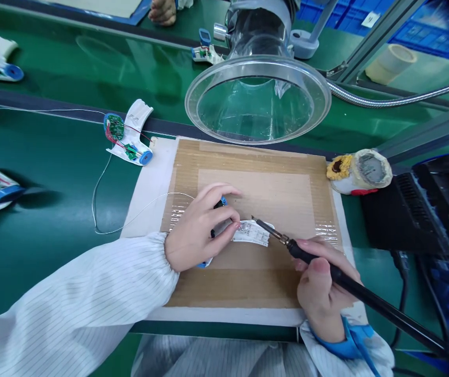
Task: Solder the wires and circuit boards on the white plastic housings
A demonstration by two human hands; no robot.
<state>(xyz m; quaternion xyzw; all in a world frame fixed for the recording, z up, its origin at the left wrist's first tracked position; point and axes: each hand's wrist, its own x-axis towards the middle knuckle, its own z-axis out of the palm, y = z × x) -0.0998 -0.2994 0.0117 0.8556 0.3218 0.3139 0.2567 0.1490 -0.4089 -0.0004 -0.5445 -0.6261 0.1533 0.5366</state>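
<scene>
Left hand at centre of mat, fingers curled around a white plastic part. Grip closed; blue edges of the part show above and below the hand, and much of the part is hidden by the fingers. A thin wire runs from under the hand across the mat and off its left edge onto the bench.

Right hand: fingers closed around the black handle of a soldering iron, held like a pen. Tip is at the white part's upper edge; contact cannot be confirmed from this view.

Work surface: brown board on white backing, lying on the green bench. Clear fume-extractor hood sits just beyond the board, with a metal hose leading right. Tip cleaner with brass wool at upper right corner of board; black soldering station beside it.

Wired assembly with green circuit boards lies left of the board. Another person's hand is at top edge of view.
</scene>
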